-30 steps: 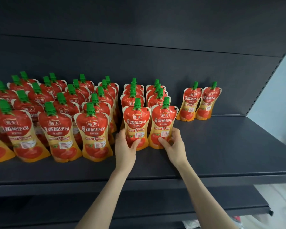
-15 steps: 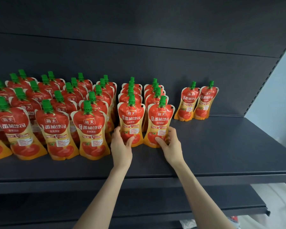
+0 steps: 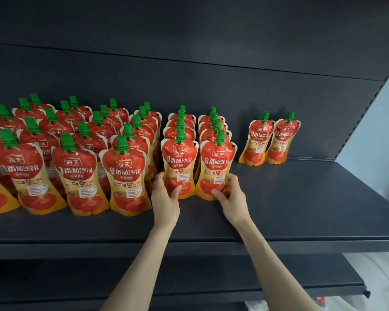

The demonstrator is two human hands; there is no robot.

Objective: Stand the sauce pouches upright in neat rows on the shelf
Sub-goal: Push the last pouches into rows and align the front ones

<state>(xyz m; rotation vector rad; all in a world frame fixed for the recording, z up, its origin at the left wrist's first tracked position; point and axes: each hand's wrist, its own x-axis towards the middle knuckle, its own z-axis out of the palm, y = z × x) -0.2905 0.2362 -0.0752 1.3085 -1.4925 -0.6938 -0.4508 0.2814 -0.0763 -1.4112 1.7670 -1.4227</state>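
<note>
Dark grey metal shelf (image 3: 301, 209) holds upright rows of red-and-yellow tomato sauce pouches with green caps (image 3: 81, 176). Left hand (image 3: 165, 199) fingers clamp front pouch (image 3: 179, 162); right hand (image 3: 233, 198) fingers clamp the adjacent front pouch (image 3: 217, 167). Two pouches (image 3: 270, 140) stand apart at the back right.

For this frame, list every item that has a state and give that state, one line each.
left hand: gripping the left front pouch at its lower part
right hand: gripping the right front pouch at its lower part
left front pouch: upright, capped
right front pouch: upright, capped
two pouches at the back wall: upright, leaning slightly, untouched
shelf: bare at right
</note>
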